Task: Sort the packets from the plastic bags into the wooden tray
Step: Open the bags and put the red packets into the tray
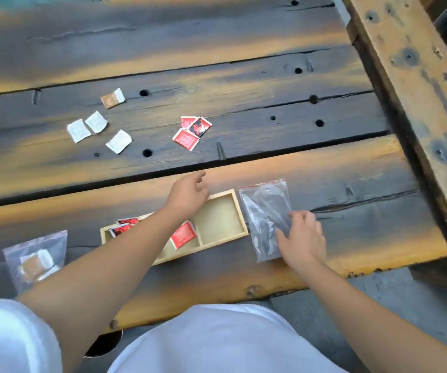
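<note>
Two hands work over a plank counter. The left hand, fingers loose and grasping nothing, reaches across the wooden tray toward the far packets; the right hand lies with fingers spread on an emptied plastic bag just right of the tray, pressing it flat. Red packets occupy the tray's left and middle compartments; the right compartment shows no packet. Loose red packets, three white packets and one brown packet lie well beyond the tray. A second bag, at near left, holds brown and white packets.

Risks, as judged: the left forearm crosses low over the tray and could knock seated packets out; light packets may slip into the gaps or holes between planks; red packets filling two compartments could leave too few for white and brown.
</note>
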